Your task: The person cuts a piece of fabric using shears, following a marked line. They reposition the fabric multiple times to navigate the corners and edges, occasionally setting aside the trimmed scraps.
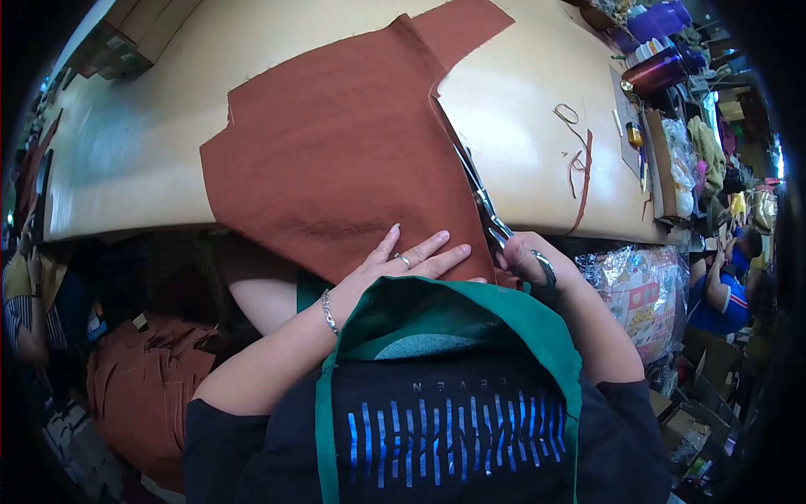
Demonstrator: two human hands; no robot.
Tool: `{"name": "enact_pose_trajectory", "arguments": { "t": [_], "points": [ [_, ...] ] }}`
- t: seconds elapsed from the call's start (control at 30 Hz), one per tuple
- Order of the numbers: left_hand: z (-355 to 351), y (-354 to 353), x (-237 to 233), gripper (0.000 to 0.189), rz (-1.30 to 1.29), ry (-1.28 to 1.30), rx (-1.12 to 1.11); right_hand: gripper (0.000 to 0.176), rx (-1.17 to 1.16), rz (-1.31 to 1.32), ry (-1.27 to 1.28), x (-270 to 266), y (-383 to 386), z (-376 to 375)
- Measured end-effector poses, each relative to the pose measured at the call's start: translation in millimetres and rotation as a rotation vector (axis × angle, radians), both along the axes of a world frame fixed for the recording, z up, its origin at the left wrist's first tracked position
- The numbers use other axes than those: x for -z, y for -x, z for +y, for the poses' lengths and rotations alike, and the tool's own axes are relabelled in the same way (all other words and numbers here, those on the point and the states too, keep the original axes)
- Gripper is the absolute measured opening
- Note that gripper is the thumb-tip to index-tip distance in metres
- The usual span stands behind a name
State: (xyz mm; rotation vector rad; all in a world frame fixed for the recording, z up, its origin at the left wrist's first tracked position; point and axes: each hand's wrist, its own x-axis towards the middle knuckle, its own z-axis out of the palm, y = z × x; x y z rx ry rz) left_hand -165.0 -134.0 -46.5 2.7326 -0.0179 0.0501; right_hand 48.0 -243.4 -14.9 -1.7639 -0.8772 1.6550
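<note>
A large piece of rust-brown fabric (336,143) lies across the pale table, and its near corner hangs over the front edge. My left hand (413,259) rests flat on the fabric near that edge, fingers spread, with a ring and a bracelet on it. My right hand (531,259) grips a pair of scissors (484,200) by the handles. The scissor blades point away from me along the fabric's right edge, one blade partly hidden by the cloth. Part of the left hand is behind the green apron (529,317).
Thin fabric scraps (585,176) lie on the table (520,109) to the right. A dark bottle (659,74) and small tools stand at the right edge. Cardboard boxes (134,38) are at far left. Brown cut pieces (147,395) are piled lower left; other people sit at both sides.
</note>
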Motion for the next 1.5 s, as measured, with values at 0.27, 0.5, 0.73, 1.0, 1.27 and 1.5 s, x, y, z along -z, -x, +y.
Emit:
{"name": "enact_pose_trajectory", "arguments": {
  "t": [0.27,0.5,0.73,1.0,1.27,1.5],
  "points": [
    [0.7,2.4,4.6,0.049,-0.006,0.023,-0.031,0.07,-0.048,-0.09,0.001,9.6,-9.3,-5.8],
    [0.0,3.0,7.7,0.05,-0.054,-0.034,-0.056,0.059,0.104,-0.056,-0.042,21.3,-3.4,-16.7],
    [-1.7,2.8,10.6,0.049,-0.03,-0.019,-0.058,0.056,0.062,-0.103,0.023,17.5,-6.7,-19.5],
    [-0.6,2.4,8.2,0.047,0.05,0.038,0.01,0.06,-0.065,-0.055,0.013,16.7,-20.1,2.6],
    [-0.8,3.6,16.6,0.05,0.08,0.114,0.027,0.056,0.012,-0.094,0.043,17.2,-13.4,6.0],
    [3.5,-9.5,-14.5,0.051,0.011,0.415,0.094,0.051,0.241,0.033,-0.023,10.3,8.4,3.9]
  ]
}}
